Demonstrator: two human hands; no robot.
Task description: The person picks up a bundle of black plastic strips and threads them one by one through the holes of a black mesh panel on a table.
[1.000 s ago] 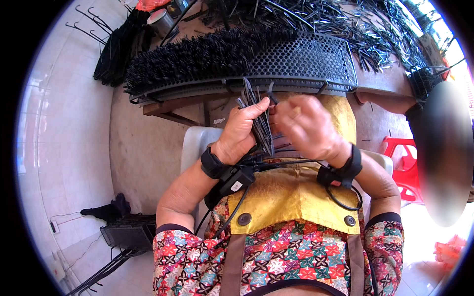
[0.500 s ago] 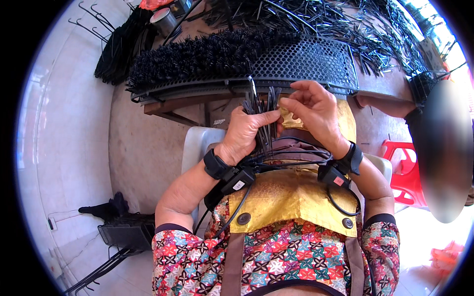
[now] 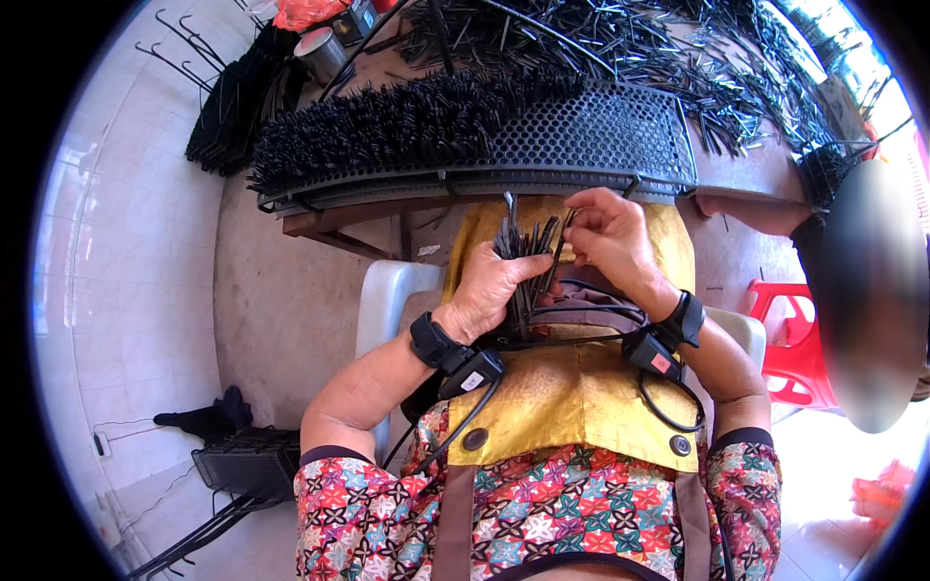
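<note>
The left hand (image 3: 482,292) is clamped around a bundle (image 3: 524,259) of thin black strips, with its thumb lying across them. This bundle is in the middle of the scene, above the lap of the person, and its far ends spread a little like a fan. One strip in the left part of it reaches farther than the others. The right hand (image 3: 614,237) is just to the right of the bundle; its thumb and first finger are pinched on the far end of one strip (image 3: 561,242), which leans to the right. The two palms are apart. Each wrist carries a black band, and the person wears a yellow apron (image 3: 542,387) above a patterned shirt (image 3: 552,499).

On the far side of the hands, a black tray (image 3: 601,126) with many round holes lies along the near edge of the table (image 3: 751,177). The left part of this tray is covered by a dense mass (image 3: 378,134) of black pieces. Farther away, a heap (image 3: 707,82) of loose strips spreads over the table, and at the far left there stands a can (image 3: 322,56). To the right, a red stool (image 3: 796,339) is on the floor
</note>
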